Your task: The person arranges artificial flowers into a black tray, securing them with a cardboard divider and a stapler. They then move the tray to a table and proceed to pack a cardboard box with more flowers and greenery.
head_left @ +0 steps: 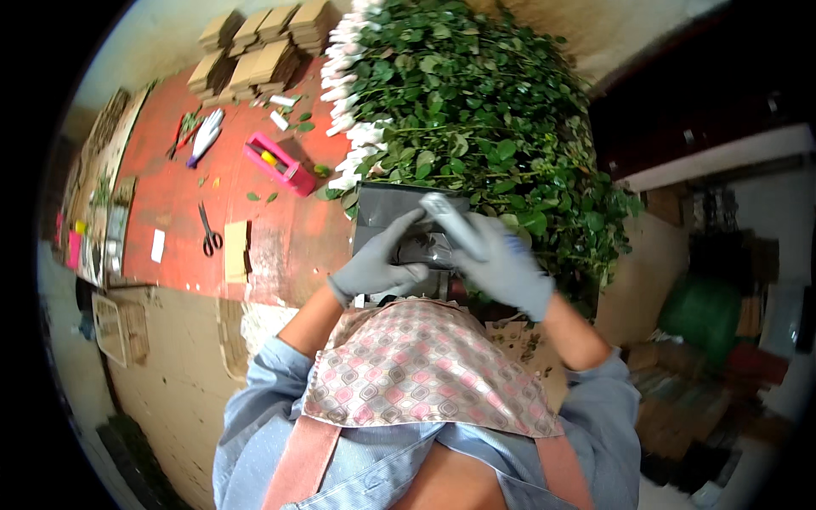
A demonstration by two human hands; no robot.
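- Light blue shirt [353, 480], its cloth finely patterned, though from here I can't tell whether with stripes or flecks; the neck lies open.
- Loose blue sleeves, left [265, 374] and right [614, 395], both ending near the elbow in creased folds.
- An apron [425, 370] over that, pale, printed all over with rounded diamonds nested inside one another, some pink, some grey.
- Two broad plain pink straps [303, 455].
- On the left hand [380, 262], a close-fitting grey glove reaching the wrist.
- On the right hand [508, 268], a matching grey one, blurred, with a blue-violet patch.
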